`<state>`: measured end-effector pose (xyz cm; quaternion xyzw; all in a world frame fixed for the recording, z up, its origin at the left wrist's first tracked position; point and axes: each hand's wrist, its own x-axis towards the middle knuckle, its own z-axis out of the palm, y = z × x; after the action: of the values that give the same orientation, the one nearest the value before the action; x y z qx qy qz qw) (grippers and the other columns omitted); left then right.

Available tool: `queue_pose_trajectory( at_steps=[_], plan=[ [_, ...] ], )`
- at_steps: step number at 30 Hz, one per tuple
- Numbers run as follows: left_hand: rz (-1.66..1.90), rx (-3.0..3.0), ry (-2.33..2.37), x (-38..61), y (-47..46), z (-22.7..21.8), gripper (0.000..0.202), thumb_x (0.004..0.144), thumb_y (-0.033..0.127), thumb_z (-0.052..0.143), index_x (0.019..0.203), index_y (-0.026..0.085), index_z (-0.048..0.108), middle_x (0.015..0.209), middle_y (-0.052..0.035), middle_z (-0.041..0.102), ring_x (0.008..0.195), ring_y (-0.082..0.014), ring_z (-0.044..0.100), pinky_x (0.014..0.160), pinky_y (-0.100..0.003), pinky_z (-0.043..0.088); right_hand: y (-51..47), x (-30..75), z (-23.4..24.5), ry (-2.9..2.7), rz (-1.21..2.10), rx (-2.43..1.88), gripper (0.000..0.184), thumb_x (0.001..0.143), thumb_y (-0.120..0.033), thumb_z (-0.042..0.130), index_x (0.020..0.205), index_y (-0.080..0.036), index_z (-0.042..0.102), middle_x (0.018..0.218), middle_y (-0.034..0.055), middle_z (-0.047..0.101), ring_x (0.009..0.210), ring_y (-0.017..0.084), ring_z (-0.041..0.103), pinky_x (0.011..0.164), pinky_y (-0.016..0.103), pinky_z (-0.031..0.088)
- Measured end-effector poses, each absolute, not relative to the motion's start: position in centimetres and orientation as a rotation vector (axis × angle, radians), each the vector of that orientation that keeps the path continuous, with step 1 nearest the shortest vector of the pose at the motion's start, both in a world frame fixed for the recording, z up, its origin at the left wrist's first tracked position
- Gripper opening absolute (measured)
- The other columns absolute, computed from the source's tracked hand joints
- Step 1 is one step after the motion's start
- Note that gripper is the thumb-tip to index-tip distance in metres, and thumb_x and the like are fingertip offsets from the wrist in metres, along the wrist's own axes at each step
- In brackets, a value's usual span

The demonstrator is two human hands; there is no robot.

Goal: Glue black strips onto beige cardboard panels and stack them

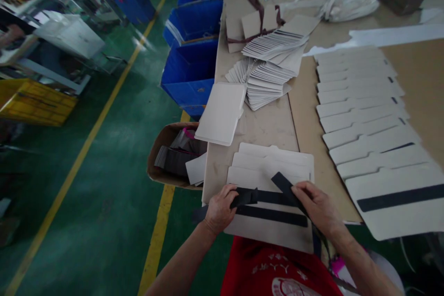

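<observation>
My left hand (220, 208) pinches the left end of a dark ribbon strip (267, 196) that lies across a white cardboard piece (270, 231) at the table's near edge. My right hand (317, 206) grips the right part of the same ribbon, where a second dark strip (282, 182) angles up. Another dark band (272, 215) lies flat on the card below. Several more white cards (270, 162) are stacked in steps just behind it.
A long row of overlapping white cards (364, 115) runs along the right, the nearest with a dark band (400, 198). Fanned card stacks (270, 69) sit farther back. A cardboard box (166, 152) and blue bins (194, 64) stand left of the table, over a green floor.
</observation>
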<state>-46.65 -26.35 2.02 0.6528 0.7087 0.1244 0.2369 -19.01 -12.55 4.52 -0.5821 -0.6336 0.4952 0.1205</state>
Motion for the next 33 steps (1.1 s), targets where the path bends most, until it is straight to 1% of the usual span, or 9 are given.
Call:
queue_pose_trajectory(
  at_steps=[2,4,9,12,16,21,26,33],
  plan=[
    [0.347,1.771,1.940,-46.7,-26.3,2.2,0.032,0.075,0.008,0.059,0.103,0.023,0.057,0.126,-0.0049,0.057,0.119,-0.0174,0.056,0.099,-0.030,0.051,-11.3,-22.0,5.0,-2.029,1.508,-1.553,0.028,0.088,-0.048,0.052,0.081,-0.024,0.063,0.073,-0.0013,0.064,0.071,0.018,0.057,0.068,0.028,0.043],
    [0.348,1.755,1.942,-46.7,-26.3,2.0,0.033,0.075,0.007,0.058,0.104,0.024,0.057,0.129,-0.0041,0.056,0.120,-0.0173,0.055,0.099,-0.031,0.051,-10.4,-24.9,5.0,-2.165,1.537,-1.419,0.027,0.089,-0.046,0.050,0.081,-0.024,0.064,0.074,-0.0014,0.066,0.072,0.018,0.059,0.069,0.028,0.042],
    [0.336,1.715,1.968,-46.5,-26.4,0.9,0.040,0.074,0.004,0.055,0.109,0.023,0.056,0.136,-0.0044,0.053,0.124,-0.0195,0.052,0.107,-0.036,0.046,-9.5,-30.2,3.3,-2.410,1.478,-1.236,0.026,0.091,-0.040,0.048,0.084,-0.024,0.067,0.074,0.0002,0.069,0.069,0.018,0.062,0.068,0.027,0.041],
    [0.326,1.696,1.978,-46.4,-26.4,0.6,0.041,0.074,0.005,0.054,0.110,0.024,0.056,0.134,-0.0041,0.054,0.124,-0.0207,0.051,0.108,-0.038,0.045,-9.6,-31.9,2.4,-2.513,1.409,-1.189,0.024,0.091,-0.037,0.049,0.086,-0.024,0.068,0.076,0.0012,0.071,0.071,0.017,0.063,0.067,0.026,0.040],
    [0.312,1.671,1.985,-46.3,-26.3,0.6,0.041,0.074,0.005,0.055,0.110,0.024,0.056,0.135,-0.0040,0.053,0.126,-0.0205,0.050,0.109,-0.036,0.044,-9.7,-33.0,1.8,-2.604,1.290,-1.228,0.022,0.092,-0.035,0.050,0.086,-0.024,0.068,0.077,0.0020,0.071,0.070,0.017,0.063,0.064,0.026,0.038],
    [0.292,1.621,2.010,-46.1,-26.1,0.9,0.040,0.073,0.006,0.054,0.109,0.023,0.057,0.146,-0.0068,0.041,0.130,-0.0223,0.047,0.107,-0.037,0.046,-9.7,-33.4,1.6,-2.682,1.204,-1.240,0.022,0.093,-0.033,0.050,0.086,-0.023,0.068,0.076,0.0028,0.071,0.069,0.018,0.063,0.064,0.026,0.037],
    [0.296,1.626,1.965,-46.3,-25.8,1.4,0.042,0.070,0.003,0.053,0.107,0.022,0.055,0.158,-0.0042,0.025,0.139,-0.0207,0.038,0.114,-0.036,0.039,-9.6,-33.7,1.7,-2.688,1.194,-1.268,0.020,0.092,-0.032,0.052,0.085,-0.023,0.069,0.078,0.0026,0.072,0.071,0.017,0.064,0.064,0.026,0.037],
    [0.278,1.638,1.947,-46.5,-25.5,1.7,0.039,0.070,0.004,0.053,0.105,0.021,0.053,0.160,-0.0066,0.021,0.140,-0.0218,0.037,0.112,-0.038,0.041,-9.5,-33.9,1.6,-2.720,1.156,-1.276,0.020,0.091,-0.033,0.053,0.085,-0.023,0.069,0.080,0.0041,0.073,0.073,0.018,0.065,0.065,0.027,0.037]
  ],
)
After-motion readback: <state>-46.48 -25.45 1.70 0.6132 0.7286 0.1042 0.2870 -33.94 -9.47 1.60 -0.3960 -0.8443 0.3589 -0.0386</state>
